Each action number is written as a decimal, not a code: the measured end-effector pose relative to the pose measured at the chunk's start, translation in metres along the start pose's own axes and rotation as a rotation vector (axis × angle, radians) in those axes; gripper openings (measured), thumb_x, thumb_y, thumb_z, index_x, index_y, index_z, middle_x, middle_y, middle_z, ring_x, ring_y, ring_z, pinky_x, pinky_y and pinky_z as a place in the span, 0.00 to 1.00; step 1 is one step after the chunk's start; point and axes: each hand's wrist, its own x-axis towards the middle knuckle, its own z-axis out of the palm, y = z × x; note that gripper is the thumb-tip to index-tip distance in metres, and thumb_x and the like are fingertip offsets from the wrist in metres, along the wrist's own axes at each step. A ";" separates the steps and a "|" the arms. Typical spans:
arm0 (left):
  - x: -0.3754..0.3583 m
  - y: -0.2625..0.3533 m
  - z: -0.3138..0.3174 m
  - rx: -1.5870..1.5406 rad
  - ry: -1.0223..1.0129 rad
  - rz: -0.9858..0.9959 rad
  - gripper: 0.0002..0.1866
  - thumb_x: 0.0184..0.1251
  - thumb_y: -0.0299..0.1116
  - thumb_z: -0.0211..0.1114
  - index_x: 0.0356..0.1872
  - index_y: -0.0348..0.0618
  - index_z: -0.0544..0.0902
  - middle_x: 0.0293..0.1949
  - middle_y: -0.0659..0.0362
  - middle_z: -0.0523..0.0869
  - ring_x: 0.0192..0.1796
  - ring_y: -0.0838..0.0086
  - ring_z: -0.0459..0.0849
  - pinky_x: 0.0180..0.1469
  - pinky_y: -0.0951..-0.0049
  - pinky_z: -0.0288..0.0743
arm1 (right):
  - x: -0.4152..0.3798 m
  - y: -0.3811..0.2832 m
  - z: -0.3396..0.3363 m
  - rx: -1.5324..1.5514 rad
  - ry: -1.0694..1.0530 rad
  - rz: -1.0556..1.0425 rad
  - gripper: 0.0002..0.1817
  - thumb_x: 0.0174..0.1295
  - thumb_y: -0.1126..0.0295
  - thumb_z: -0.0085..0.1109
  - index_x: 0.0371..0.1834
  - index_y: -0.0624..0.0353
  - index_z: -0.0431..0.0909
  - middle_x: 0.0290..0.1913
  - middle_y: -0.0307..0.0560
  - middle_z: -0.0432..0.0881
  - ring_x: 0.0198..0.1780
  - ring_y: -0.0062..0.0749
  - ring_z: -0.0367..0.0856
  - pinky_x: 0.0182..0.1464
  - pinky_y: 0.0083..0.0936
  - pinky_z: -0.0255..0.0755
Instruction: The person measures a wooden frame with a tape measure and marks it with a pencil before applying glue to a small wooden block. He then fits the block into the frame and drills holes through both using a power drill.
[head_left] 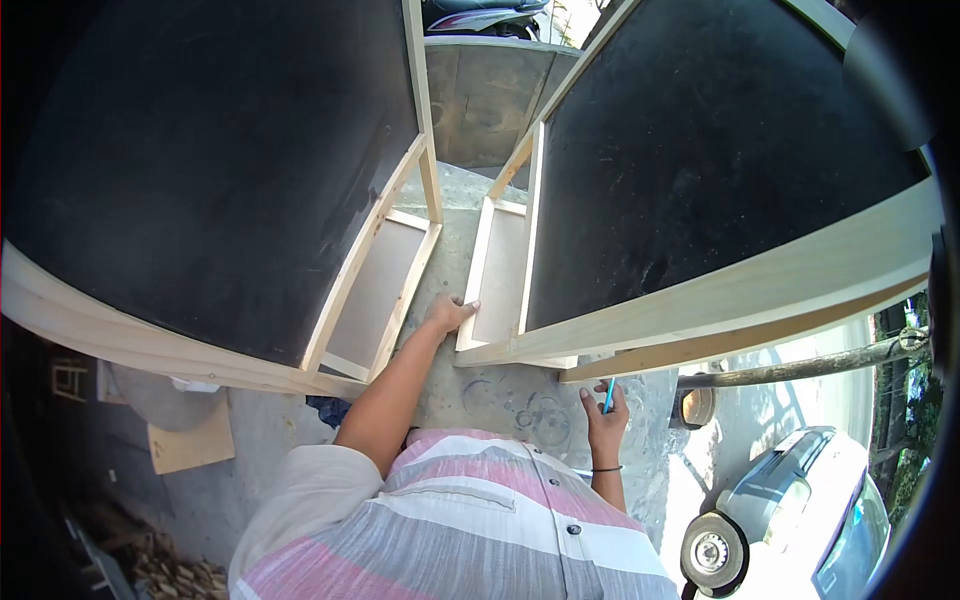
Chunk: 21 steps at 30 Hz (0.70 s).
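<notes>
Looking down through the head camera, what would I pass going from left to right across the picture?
Left wooden frame with dark panel → left hand resting on the right frame's corner → blue pen in the right hand → right wooden frame → parked car.

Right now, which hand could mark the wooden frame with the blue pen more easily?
Probably the right hand: it already grips the blue pen just under the right wooden frame. The left hand rests on that frame's corner, steadying it, with no pen.
</notes>
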 end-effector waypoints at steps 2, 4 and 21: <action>-0.014 -0.011 -0.005 0.148 -0.049 0.057 0.29 0.57 0.54 0.74 0.41 0.33 0.86 0.39 0.45 0.89 0.40 0.61 0.89 0.46 0.65 0.80 | -0.001 0.002 -0.004 0.005 0.006 -0.011 0.19 0.56 0.70 0.74 0.52 0.57 0.82 0.38 0.34 0.78 0.25 0.12 0.58 0.26 0.15 0.57; -0.019 -0.015 -0.006 0.259 -0.004 0.122 0.29 0.58 0.55 0.72 0.42 0.32 0.86 0.38 0.45 0.89 0.40 0.61 0.88 0.46 0.64 0.80 | -0.002 0.007 -0.008 0.018 0.000 0.031 0.19 0.56 0.69 0.73 0.52 0.56 0.82 0.38 0.34 0.79 0.26 0.13 0.61 0.27 0.15 0.58; -0.021 -0.046 -0.011 0.173 -0.089 0.089 0.26 0.65 0.56 0.66 0.38 0.38 0.85 0.28 0.57 0.85 0.24 0.70 0.81 0.29 0.67 0.73 | -0.016 0.038 -0.022 0.143 0.040 -0.060 0.16 0.58 0.66 0.71 0.48 0.59 0.83 0.35 0.40 0.82 0.38 0.24 0.78 0.39 0.21 0.69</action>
